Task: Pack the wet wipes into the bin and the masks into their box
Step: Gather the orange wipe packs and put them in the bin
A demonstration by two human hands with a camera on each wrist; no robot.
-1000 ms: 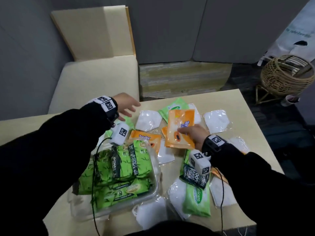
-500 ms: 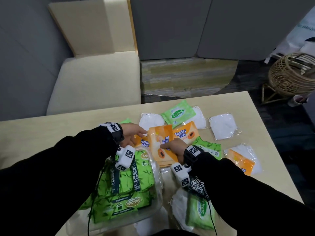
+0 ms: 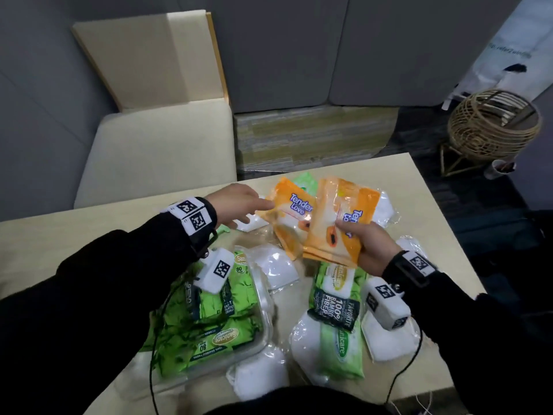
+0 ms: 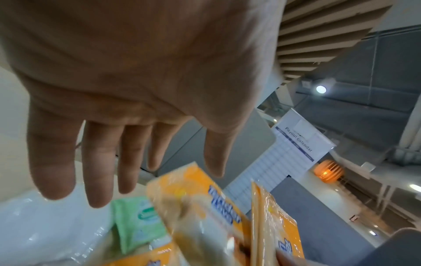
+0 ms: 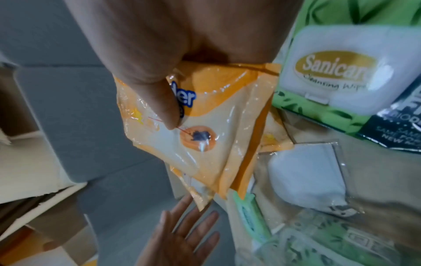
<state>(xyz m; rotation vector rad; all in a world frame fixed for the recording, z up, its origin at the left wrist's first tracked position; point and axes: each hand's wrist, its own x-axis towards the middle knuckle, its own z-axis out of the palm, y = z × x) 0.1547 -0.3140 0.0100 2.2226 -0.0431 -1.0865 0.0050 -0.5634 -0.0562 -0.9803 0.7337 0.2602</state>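
Orange wipe packs (image 3: 335,223) are lifted above the table (image 3: 431,187), clamped under the right hand (image 3: 366,244)'s thumb; the left hand (image 3: 236,202) reaches beside them, fingers straight and spread; green packs fill the clear bin (image 3: 266,307), wrapped masks (image 3: 276,268) lie around

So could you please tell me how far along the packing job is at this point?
Partly done. Several green Sanicare wipe packs already lie in the clear plastic bin. The right hand grips orange Tender Love wipe packs, the open left hand beside them. Left: another Sanicare pack and every bagged mask; no mask box is visible.
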